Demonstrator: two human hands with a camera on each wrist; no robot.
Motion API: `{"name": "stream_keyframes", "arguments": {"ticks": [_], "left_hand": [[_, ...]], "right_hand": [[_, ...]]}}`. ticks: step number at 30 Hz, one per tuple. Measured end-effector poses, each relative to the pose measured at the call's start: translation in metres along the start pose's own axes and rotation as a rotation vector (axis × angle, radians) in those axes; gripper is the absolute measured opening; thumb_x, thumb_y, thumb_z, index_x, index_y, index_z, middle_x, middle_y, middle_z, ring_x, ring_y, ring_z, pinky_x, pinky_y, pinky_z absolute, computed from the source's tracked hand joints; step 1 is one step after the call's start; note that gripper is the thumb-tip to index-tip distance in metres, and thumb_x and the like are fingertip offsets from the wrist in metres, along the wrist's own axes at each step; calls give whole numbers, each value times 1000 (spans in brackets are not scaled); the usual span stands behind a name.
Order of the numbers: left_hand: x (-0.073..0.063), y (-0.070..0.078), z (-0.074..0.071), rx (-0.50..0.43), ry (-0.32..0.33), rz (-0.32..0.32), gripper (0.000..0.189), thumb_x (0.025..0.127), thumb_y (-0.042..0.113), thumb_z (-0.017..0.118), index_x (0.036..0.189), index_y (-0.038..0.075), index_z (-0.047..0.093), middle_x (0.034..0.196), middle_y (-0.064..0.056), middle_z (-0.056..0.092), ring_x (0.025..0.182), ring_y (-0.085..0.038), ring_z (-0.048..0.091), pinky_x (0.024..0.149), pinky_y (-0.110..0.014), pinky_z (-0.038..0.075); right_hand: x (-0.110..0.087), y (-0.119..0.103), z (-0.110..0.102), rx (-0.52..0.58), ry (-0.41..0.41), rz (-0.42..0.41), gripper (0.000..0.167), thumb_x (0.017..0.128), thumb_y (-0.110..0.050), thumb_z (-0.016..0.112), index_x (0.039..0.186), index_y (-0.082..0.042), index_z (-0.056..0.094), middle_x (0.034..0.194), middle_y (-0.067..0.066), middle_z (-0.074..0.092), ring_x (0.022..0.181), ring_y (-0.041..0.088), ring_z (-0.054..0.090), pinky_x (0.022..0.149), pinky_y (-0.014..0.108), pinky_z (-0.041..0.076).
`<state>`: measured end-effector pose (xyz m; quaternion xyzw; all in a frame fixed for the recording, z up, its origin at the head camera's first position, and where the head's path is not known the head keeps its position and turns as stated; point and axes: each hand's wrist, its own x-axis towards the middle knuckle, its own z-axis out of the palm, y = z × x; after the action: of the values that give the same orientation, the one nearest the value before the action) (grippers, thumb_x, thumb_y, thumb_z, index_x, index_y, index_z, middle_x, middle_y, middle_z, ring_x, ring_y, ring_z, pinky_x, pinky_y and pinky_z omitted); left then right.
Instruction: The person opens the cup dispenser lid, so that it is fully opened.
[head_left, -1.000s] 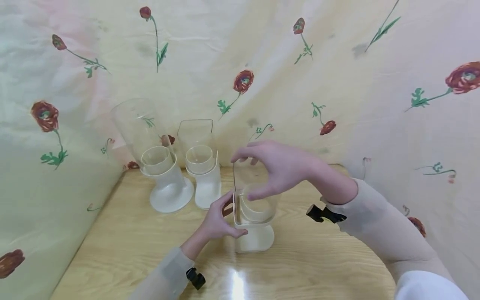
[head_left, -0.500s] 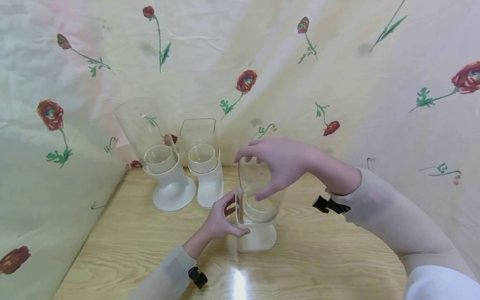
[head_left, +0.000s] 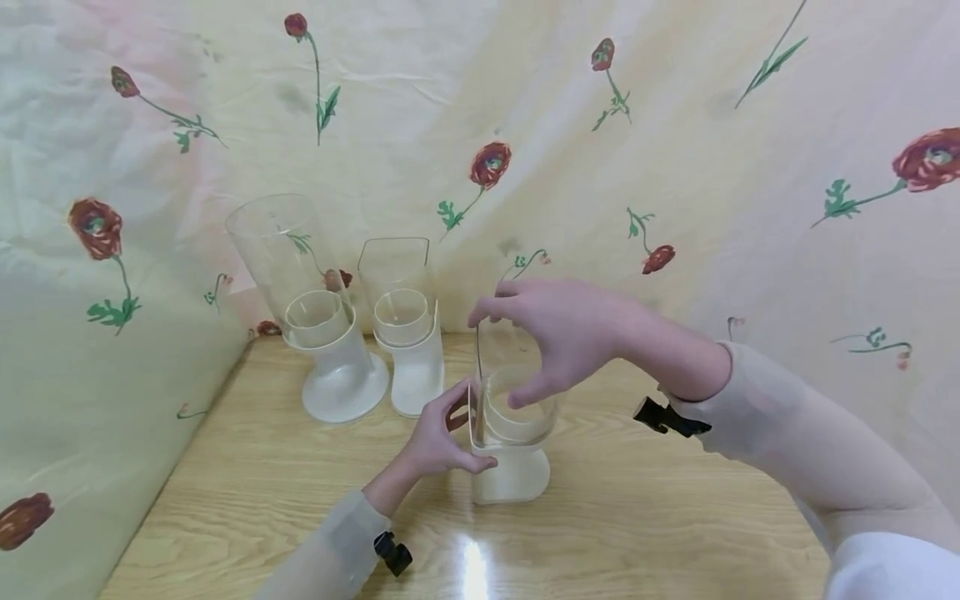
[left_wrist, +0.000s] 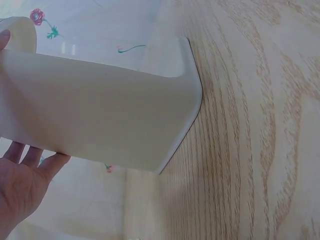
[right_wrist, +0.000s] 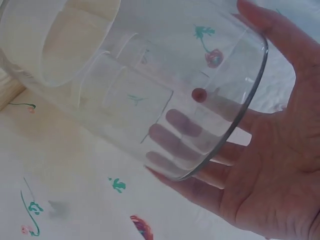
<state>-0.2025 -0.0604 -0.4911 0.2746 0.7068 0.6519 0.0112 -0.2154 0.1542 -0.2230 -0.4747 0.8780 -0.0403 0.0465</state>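
Note:
A white stand (head_left: 513,475) with a foot on the wooden table carries a clear, rounded container (right_wrist: 150,100) with a dark-edged rim. My left hand (head_left: 442,433) grips the stand's upper left side, thumb toward the front. In the left wrist view its fingers (left_wrist: 37,160) lie along the edge of the stand's back wall (left_wrist: 100,105). From above, my right hand (head_left: 562,333) holds the container near its rim, thumb on one side and fingers on the other. Through the transparent wall, its fingertips (right_wrist: 165,140) show. Inside the container's lower part sits a short ring (right_wrist: 80,40).
Two similar white stands with clear containers stand behind to the left: a tall round one (head_left: 345,387) and a narrower one (head_left: 416,379). Flower-printed cloth (head_left: 420,125) rises behind and beside the wooden table (head_left: 637,500).
Both hands keep their holds on the stand and container. My right forearm and sleeve have moved slightly outward to the right; the head view has shifted a little.

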Motion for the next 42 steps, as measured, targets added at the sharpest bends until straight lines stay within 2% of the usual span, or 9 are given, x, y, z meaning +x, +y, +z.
{"name": "stream_keyframes", "arguments": {"ticks": [5,9,14,21,28,34,38,42], "left_hand": [[0,0,0,7,3,5,76,61,5,98,127,18,61,118,-2,64,118,-16,63,106,-40,61],[-1,0,0,3,0,5,76,62,5,98,128,17,61,119,-2,63,119,-17,62,107,-40,60],[-2,1,-1,-2,-5,-11,81,62,5,98,133,17,60,124,-5,64,123,-16,62,111,-45,58],[-2,2,-2,19,-14,-11,88,63,7,97,141,20,59,129,-6,66,126,-16,62,110,-40,58],[-1,3,-1,11,-19,-10,89,63,6,98,142,21,59,130,-7,66,126,-16,63,109,-45,59],[-2,2,-2,4,-17,-20,89,63,5,96,142,21,58,132,-6,66,127,-15,62,110,-43,58],[-2,2,-1,15,-4,-2,100,64,6,97,152,24,53,138,-7,64,131,-18,60,113,-48,56],[-6,-1,2,98,-7,-6,117,65,15,101,163,27,39,151,-4,58,141,-25,54,117,-57,51]], "right_hand": [[1,-5,-1,-17,-36,-5,96,70,-52,94,152,-24,52,133,3,63,108,20,65,92,43,62],[5,-6,-5,-20,-89,5,90,70,-46,95,147,-22,55,131,2,64,110,20,66,92,44,62],[7,-3,-8,-9,-118,26,87,71,-47,95,146,-24,56,134,2,64,117,22,65,97,46,60],[9,3,-10,22,-132,-10,97,73,-54,93,154,-23,49,140,4,60,120,24,63,101,47,59],[10,-1,-16,4,-186,25,87,73,-52,93,146,-23,54,136,4,63,119,25,65,98,45,60],[7,-11,-19,-76,-157,25,88,72,-50,93,146,-24,55,130,0,65,112,21,67,97,45,61],[5,-9,-24,-75,-133,28,87,72,-50,93,146,-24,56,132,-1,65,113,22,65,95,45,61],[-2,-4,-32,-39,-97,47,84,73,-53,92,144,-25,56,133,-2,65,109,19,66,91,40,61]]}}
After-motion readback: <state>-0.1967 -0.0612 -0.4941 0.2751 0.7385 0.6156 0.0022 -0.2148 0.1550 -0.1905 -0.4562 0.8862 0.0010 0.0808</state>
